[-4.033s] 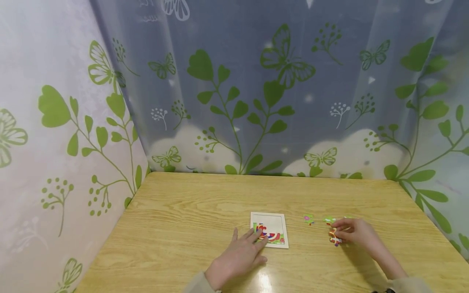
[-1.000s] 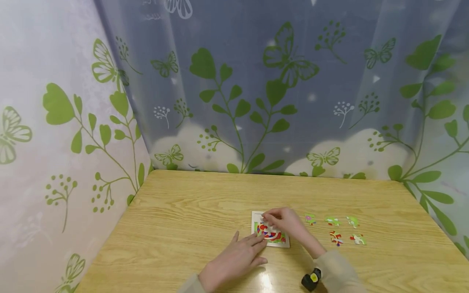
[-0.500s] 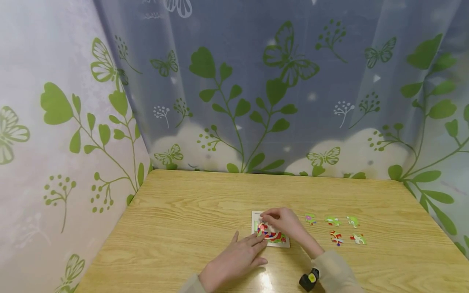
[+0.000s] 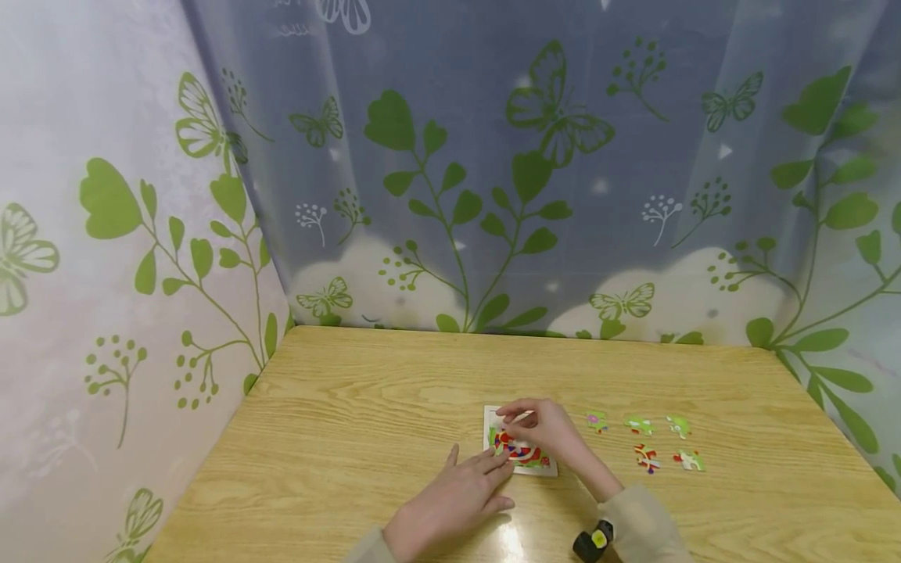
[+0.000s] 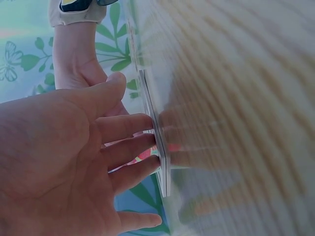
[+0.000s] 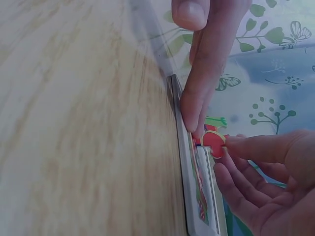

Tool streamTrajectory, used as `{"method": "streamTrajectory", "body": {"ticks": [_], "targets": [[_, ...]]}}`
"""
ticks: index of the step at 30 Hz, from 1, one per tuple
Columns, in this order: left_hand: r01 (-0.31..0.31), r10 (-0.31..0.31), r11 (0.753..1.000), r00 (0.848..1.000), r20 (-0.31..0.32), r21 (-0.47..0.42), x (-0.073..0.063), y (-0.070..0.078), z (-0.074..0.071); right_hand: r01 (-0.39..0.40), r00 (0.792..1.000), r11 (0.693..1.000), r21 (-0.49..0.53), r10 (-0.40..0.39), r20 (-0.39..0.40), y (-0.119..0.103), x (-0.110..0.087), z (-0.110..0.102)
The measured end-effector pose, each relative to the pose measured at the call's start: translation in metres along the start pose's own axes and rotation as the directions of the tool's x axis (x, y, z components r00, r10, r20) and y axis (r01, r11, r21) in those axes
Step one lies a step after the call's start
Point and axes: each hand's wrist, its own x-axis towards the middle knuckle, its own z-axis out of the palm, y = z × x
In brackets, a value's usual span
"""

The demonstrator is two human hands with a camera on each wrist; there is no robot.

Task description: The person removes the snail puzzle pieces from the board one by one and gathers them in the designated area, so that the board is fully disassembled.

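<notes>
A small white-framed jigsaw board lies on the table, partly filled with red, blue and green pieces. My left hand lies flat with fingers spread, its fingertips resting on the near left part of the board. In the left wrist view its straight fingers reach over the board's edge. Over the board's far part is my right hand, thumb and fingers bent. The right wrist view shows it pinching a red jigsaw piece with a yellow border, tilted up from the board beside the left fingertips.
Several loose jigsaw pieces lie right of the board, among them a green one with a pink flower and a red one. A black wrist device sits at the right sleeve. Printed curtains stand behind the wooden table.
Four seconds ago my right hand was at the loose pieces; it has since moved left over the board. In the last half second its fingers shifted slightly. The left hand stays in place.
</notes>
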Motion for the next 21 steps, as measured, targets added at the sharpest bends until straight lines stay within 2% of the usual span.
{"method": "streamTrajectory", "body": {"ticks": [11, 21], "targets": [[-0.002, 0.002, 1.000, 1.000, -0.005, -0.007, -0.0006, -0.0003, -0.0013, 0.053, 0.998, 0.996, -0.068, -0.050, 0.049, 0.0026, -0.0007, 0.0018], [0.000, 0.000, 1.000, 1.000, -0.005, -0.011, -0.0002, -0.0006, 0.0002, 0.021, 1.000, 0.997, -0.070, -0.021, 0.008, -0.0013, 0.0008, -0.0002]]}}
